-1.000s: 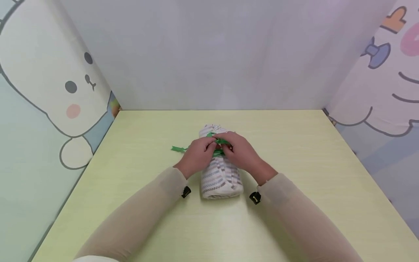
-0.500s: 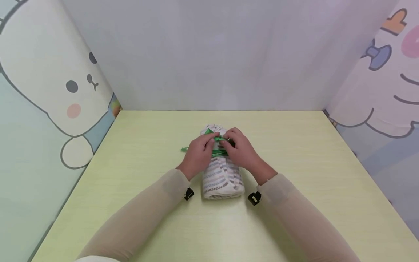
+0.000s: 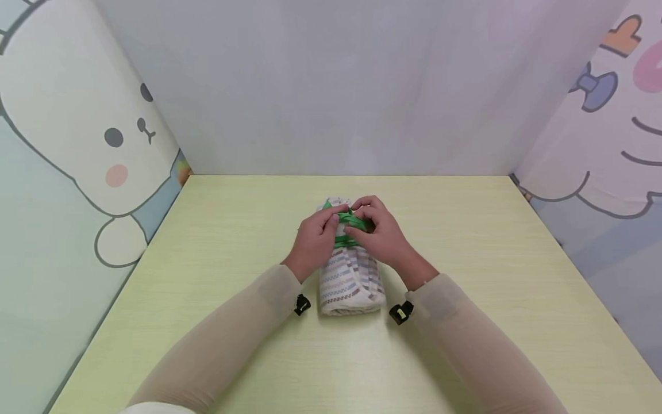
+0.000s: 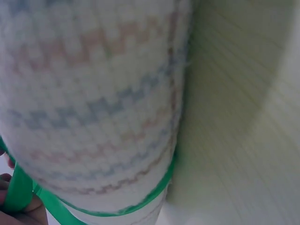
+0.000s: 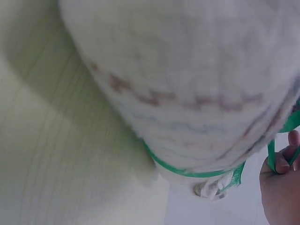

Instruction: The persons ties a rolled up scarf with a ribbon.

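Note:
A rolled towel (image 3: 351,282), white with rows of checkered stripes, lies lengthwise on the table. Green ribbon (image 3: 345,241) wraps its upper half; the wrap also crosses the towel (image 4: 93,93) in the left wrist view. At the roll's left side, my left hand (image 3: 312,240) pinches ribbon between thumb and forefinger. Opposite it, my right hand (image 3: 381,234) holds a strand with bent fingers, thumb below and forefinger above. In the right wrist view, fingers (image 5: 281,164) have a ribbon loop (image 5: 272,154) around them. The palms hide part of the crossing.
The pale yellow-green table (image 3: 233,213) extends on all sides of the roll. A plain light wall (image 3: 331,86) rises behind its far edge. Side panels with cartoon figures (image 3: 119,138) flank it. Small black clips (image 3: 401,313) hang below both sleeves.
The loose ribbon tail left of my left hand has drawn in out of sight. My right fingers have lifted and opened wider around the ribbon. My left hand has shifted slightly right.

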